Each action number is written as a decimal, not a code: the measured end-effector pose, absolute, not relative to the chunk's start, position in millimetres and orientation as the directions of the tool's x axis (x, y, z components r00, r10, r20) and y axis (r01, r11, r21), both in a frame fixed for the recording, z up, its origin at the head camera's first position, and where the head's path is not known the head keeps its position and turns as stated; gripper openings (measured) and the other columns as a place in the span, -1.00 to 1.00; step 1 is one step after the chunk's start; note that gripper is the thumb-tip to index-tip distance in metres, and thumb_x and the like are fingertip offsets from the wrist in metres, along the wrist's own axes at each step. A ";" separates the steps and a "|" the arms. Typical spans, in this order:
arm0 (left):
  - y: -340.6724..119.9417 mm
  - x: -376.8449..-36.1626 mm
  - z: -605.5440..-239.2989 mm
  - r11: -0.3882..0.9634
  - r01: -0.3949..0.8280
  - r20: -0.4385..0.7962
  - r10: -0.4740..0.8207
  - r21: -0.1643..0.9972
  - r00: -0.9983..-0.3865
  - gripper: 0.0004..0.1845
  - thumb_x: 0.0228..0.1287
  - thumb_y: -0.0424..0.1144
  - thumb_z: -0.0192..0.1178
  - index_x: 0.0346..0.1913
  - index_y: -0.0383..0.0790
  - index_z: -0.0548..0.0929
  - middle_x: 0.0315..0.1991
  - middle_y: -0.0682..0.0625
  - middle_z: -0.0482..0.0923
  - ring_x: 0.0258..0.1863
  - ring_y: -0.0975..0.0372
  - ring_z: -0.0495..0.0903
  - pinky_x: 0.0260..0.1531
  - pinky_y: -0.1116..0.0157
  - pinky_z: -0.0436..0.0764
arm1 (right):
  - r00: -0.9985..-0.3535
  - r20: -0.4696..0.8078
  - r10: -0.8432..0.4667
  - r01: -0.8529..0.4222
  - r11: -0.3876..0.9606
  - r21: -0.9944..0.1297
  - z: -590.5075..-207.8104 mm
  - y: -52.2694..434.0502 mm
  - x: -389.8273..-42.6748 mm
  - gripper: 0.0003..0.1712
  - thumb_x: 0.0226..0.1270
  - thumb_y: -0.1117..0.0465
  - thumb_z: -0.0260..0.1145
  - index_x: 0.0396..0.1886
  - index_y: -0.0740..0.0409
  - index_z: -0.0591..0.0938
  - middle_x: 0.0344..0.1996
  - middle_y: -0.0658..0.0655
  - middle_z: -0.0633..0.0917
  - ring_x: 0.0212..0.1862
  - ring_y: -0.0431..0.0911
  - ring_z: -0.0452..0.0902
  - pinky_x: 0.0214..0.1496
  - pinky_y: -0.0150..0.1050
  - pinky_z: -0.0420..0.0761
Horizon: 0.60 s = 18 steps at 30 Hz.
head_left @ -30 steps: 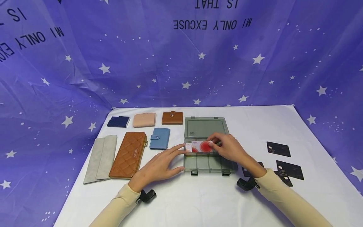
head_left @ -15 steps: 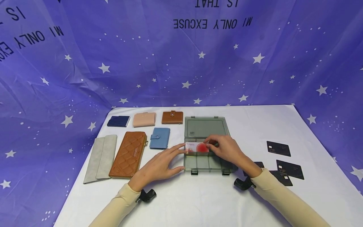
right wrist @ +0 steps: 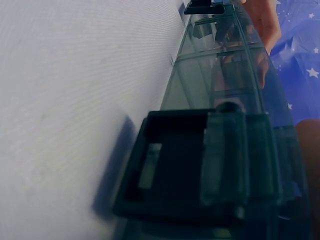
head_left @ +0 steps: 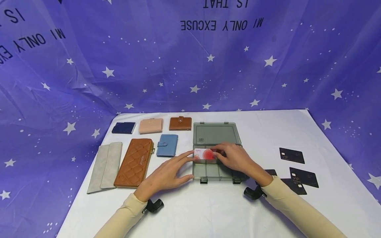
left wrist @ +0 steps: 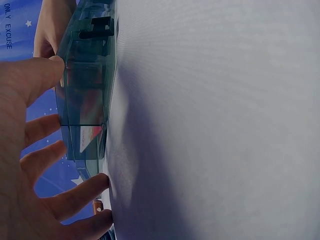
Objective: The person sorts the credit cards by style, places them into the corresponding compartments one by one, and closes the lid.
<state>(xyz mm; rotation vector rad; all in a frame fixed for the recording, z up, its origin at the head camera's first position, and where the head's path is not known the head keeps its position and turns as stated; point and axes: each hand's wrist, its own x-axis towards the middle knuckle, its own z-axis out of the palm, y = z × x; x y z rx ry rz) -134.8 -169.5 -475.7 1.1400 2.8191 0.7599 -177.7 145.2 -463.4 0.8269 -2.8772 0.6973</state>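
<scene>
A translucent green compartment box [head_left: 212, 170] lies on the table with its lid [head_left: 216, 133] folded back. My right hand [head_left: 236, 158] pinches a white card with a red circle [head_left: 203, 154] by its right end, over the box's back left compartments. My left hand [head_left: 166, 172] rests against the box's left side, fingers spread and mostly straight. In the left wrist view, the left thumb [left wrist: 50, 71] and fingertips touch the box wall [left wrist: 82, 95], and a card corner [left wrist: 89, 139] shows through it. A dark latch [right wrist: 185, 167] fills the right wrist view; the right fingertips are hidden there.
Left of the box lie a blue wallet [head_left: 167, 145], a small brown wallet [head_left: 180, 124], a pink wallet [head_left: 151, 126], a navy card holder [head_left: 123, 128], a quilted brown wallet [head_left: 134, 163] and a grey wallet [head_left: 105, 167]. Several black cards [head_left: 304, 177] lie on the right.
My right hand has moved left with the card, so the card now covers the white and pink card end that showed at its left. My left hand has stayed at the box.
</scene>
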 end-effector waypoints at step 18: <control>-169.3 -134.6 -476.6 0.620 0.643 0.162 0.651 0.449 -0.741 -0.36 0.50 0.12 0.35 0.54 0.07 0.52 0.69 0.10 0.21 0.57 0.03 0.39 0.45 -0.07 0.49 | -0.857 0.168 -0.488 -0.492 0.674 -0.551 -452.5 166.3 -176.9 -0.62 0.61 0.08 0.39 0.29 0.08 0.75 -0.01 -0.01 0.84 -0.06 -0.16 0.76 -0.06 -0.11 0.74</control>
